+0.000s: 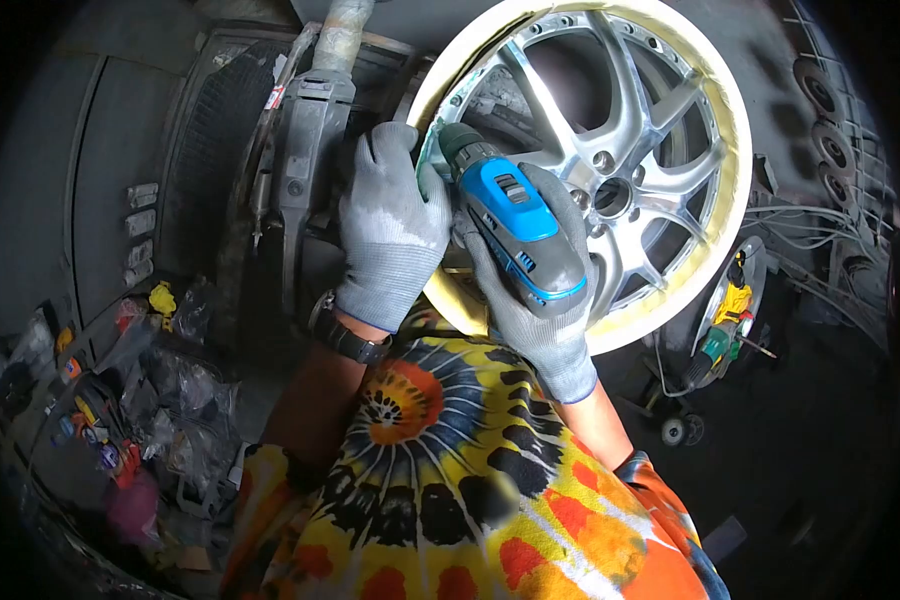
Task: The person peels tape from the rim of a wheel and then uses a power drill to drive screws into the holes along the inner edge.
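A silver multi-spoke alloy wheel (581,150) stands in front of me, with pale yellow covering round its outer rim. My right hand (548,325), in a grey glove, is closed round a blue and black cordless drill (518,215). The drill's chuck points up and left at the wheel's left inner edge; its tip is hidden from view. My left hand (395,220), also gloved, sits at the left edge of the wheel, with its fingers curled over the rim and the thumb close to the chuck. A greenish edge shows between the thumb and the drill.
Left of the wheel stands a grey metal machine column (313,140). Plastic bags and mixed items (175,400) are piled at lower left. On the right, a yellow and green power tool (725,320) rests beside cables, and round discs (830,145) hang on a wire rack.
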Demonstrator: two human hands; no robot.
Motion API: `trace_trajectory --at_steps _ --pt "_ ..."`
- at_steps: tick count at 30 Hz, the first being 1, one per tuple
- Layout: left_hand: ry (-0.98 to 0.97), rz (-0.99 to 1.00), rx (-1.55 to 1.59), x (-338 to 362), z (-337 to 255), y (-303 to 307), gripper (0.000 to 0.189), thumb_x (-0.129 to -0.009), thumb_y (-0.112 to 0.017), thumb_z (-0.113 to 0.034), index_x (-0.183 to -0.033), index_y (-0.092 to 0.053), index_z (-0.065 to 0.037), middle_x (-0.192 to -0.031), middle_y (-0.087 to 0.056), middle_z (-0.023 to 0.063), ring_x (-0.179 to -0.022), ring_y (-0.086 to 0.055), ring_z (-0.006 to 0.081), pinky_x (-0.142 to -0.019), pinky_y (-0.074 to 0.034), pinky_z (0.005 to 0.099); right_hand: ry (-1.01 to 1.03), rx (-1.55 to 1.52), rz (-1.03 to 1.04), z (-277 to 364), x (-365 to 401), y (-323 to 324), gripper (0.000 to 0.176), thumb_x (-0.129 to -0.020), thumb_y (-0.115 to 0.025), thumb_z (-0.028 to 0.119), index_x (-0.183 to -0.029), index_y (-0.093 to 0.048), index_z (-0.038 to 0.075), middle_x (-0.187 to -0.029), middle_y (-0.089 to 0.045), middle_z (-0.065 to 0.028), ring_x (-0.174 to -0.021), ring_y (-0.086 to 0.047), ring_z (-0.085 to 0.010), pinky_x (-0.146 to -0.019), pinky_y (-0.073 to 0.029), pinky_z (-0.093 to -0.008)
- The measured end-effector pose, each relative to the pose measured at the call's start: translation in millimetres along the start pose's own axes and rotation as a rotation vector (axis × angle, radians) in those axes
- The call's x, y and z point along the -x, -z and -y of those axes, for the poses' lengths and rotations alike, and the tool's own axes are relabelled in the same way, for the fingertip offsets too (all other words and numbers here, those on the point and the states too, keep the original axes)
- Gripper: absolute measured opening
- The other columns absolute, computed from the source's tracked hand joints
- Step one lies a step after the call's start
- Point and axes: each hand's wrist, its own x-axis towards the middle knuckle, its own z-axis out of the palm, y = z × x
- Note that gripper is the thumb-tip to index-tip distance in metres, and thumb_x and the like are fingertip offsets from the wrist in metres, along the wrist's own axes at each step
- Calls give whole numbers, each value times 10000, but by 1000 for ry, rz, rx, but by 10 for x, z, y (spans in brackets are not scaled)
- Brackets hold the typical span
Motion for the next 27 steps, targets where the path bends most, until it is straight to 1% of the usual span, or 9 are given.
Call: trace_trajectory --at_steps 7,13,14,17,18,21,23,25,27 --pt "-6 6 -1 6 4 -5 345 -908 -716 -118 -1213 -563 -66 -1108 -623 213 -979 -680 447 -789 -581 517 -40 -98 -20 19 39 -3 731 -884 -882 167 -1493 -502 30 -1287 -696 -201 -1059 -772 -336 -901 -616 -395" --pt "15 15 10 0 18 -24 349 -901 -716 -116 -1210 -564 -58 -1093 -617 226 -978 -673 456 -811 -568 530 66 -2 -9 -14 68 -1 703 -885 -880 157 -1473 -521 19 -1282 -694 -202 -1069 -764 -349 -916 -608 -406" --pt "14 16 11 -2 14 -22 349 -901 -716 -116 -1210 -564 -58 -1093 -617 226 -978 -673 456 -811 -568 530 -4 -84 -27 0 64 -15 704 -887 -880 158 -1474 -519 13 -1288 -691 -201 -1080 -760 -349 -923 -606 -410" --pt "-26 9 -2 14 23 -10 343 -907 -712 -118 -1211 -565 -55 -1088 -616 228 -980 -671 458 -818 -564 532 -1 -65 -20 -105 21 -36 715 -885 -884 158 -1479 -514 11 -1309 -685 -212 -1106 -760 -349 -936 -604 -411" --pt "-20 9 4 24 26 -17 338 -910 -710 -119 -1210 -567 -55 -1089 -617 227 -984 -670 457 -821 -563 533 -100 -161 -26 -31 35 -38 728 -876 -891 161 -1480 -512 12 -1315 -681 -214 -1118 -755 -350 -936 -602 -411" --pt "-13 4 4 8 33 -26 329 -913 -710 -122 -1203 -571 -57 -1091 -617 224 -982 -669 457 -820 -563 533 31 -59 -40 -66 79 -36 742 -871 -892 153 -1490 -505 16 -1323 -679 -210 -1119 -751 -344 -947 -600 -411" --pt "-9 3 -1 -2 14 -24 323 -913 -711 -123 -1198 -572 -59 -1091 -618 222 -976 -670 458 -815 -563 532 -30 -142 -35 -52 47 -41 759 -872 -890 149 -1506 -494 18 -1338 -677 -205 -1140 -746 -340 -970 -597 -411" --pt "7 -16 62 -1 -39 -1 192 -930 -681 -54 -1086 -578 -6 -1012 -607 228 -960 -630 467 -811 -514 530 -92 -116 -25 -22 23 -25 757 -873 -888 145 -1506 -493 19 -1355 -675 -204 -1159 -745 -333 -989 -593 -408" --pt "5 -26 55 -1 -37 -5 190 -928 -681 -52 -1080 -575 -6 -1011 -606 227 -960 -630 467 -811 -512 532 -55 -123 -15 -34 42 -16 748 -873 -888 144 -1498 -497 18 -1347 -676 -204 -1150 -746 -330 -985 -593 -408"
